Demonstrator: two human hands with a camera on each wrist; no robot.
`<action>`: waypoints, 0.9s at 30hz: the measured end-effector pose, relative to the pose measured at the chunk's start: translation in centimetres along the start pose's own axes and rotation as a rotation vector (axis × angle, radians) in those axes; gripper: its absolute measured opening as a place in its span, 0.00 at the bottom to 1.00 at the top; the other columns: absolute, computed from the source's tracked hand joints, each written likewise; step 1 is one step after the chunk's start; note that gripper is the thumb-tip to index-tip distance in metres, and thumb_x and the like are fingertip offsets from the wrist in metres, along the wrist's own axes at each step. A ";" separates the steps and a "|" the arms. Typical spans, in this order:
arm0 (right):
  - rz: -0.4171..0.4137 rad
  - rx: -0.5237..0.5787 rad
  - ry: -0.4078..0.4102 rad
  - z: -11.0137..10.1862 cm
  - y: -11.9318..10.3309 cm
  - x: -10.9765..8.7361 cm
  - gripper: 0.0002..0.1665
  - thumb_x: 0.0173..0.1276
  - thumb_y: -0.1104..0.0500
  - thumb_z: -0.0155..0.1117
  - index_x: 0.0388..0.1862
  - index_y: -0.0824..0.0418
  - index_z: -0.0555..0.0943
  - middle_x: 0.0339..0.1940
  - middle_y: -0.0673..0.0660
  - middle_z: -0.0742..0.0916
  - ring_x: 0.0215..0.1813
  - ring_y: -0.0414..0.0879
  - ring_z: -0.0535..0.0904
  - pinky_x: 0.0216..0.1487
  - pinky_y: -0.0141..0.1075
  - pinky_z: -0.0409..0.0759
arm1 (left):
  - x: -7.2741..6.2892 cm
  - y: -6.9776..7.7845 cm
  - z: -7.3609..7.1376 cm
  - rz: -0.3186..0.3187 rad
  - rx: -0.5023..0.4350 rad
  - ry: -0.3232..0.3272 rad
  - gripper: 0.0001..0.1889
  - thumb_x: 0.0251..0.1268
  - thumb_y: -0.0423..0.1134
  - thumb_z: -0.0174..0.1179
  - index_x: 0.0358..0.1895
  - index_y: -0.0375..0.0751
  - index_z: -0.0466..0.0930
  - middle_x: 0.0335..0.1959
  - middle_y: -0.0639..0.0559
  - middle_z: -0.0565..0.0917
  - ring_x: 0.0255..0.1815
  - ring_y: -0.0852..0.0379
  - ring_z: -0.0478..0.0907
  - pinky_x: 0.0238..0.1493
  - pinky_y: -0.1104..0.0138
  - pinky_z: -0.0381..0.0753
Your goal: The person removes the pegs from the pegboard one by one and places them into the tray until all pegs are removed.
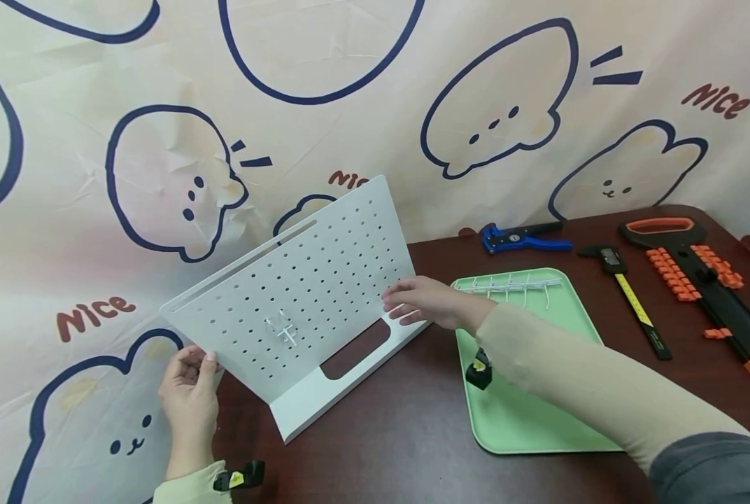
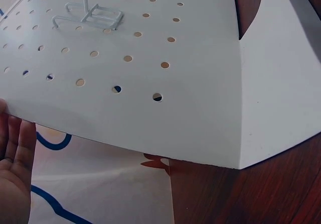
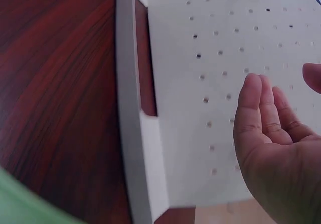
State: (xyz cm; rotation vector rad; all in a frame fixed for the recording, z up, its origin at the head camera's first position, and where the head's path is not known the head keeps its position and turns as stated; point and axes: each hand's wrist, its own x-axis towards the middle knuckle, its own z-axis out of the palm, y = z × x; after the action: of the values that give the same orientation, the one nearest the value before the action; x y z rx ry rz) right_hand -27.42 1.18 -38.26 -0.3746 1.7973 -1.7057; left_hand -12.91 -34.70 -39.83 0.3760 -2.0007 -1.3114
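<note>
A white pegboard (image 1: 299, 287) with rows of round holes stands tilted on the table, its bent base strip having a long cut-out slot. My left hand (image 1: 191, 395) pinches the board's left edge, thumb in front; in the left wrist view part of the left hand (image 2: 15, 158) shows at that edge. A small white wire hook (image 1: 282, 329) sits on the board's lower left area, and the left wrist view shows this hook (image 2: 90, 18) closer. Over the board's right side is my right hand (image 1: 422, 302), fingers extended and holding nothing; the right wrist view shows this hand (image 3: 276, 148) before the holes.
On the right lies a green tray (image 1: 539, 420) with white wire hooks (image 1: 513, 285) at its far end. Beyond and beside it are a blue wire stripper (image 1: 520, 239), a caliper (image 1: 630, 294) and a black and orange tool rack (image 1: 696, 280). A printed cloth (image 1: 324, 126) hangs behind.
</note>
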 end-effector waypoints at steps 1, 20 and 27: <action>-0.001 0.008 -0.009 0.4 -0.2 0.3 0.26 0.82 0.59 0.54 0.70 0.74 0.69 0.65 0.73 0.79 0.69 0.67 0.74 0.59 0.43 0.82 | 0.0 0.0 0.0 0.002 -0.003 0.000 0.07 0.78 0.33 0.58 0.53 0.39 0.80 0.40 0.60 0.81 0.39 0.64 0.78 0.44 0.83 0.77; 0.017 0.147 -0.124 9.1 -2.2 4.5 0.16 0.82 0.61 0.53 0.61 0.70 0.75 0.58 0.69 0.83 0.63 0.64 0.80 0.55 0.43 0.84 | 0.1 0.0 0.0 0.006 0.007 0.002 0.08 0.79 0.33 0.57 0.54 0.37 0.79 0.41 0.61 0.81 0.40 0.63 0.78 0.45 0.82 0.77; 0.078 0.284 -0.146 12.7 -1.2 5.0 0.16 0.81 0.63 0.55 0.61 0.72 0.76 0.45 0.62 0.86 0.52 0.53 0.86 0.57 0.43 0.83 | 0.0 0.1 0.1 0.005 0.028 0.007 0.09 0.79 0.34 0.57 0.55 0.34 0.77 0.41 0.62 0.80 0.41 0.63 0.78 0.45 0.82 0.77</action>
State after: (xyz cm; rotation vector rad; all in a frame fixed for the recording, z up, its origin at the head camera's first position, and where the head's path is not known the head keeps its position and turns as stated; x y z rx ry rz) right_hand -23.76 -12.03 -37.93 -0.2946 1.4236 -1.7979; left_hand -12.98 -34.60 -39.77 0.3884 -2.0143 -1.2785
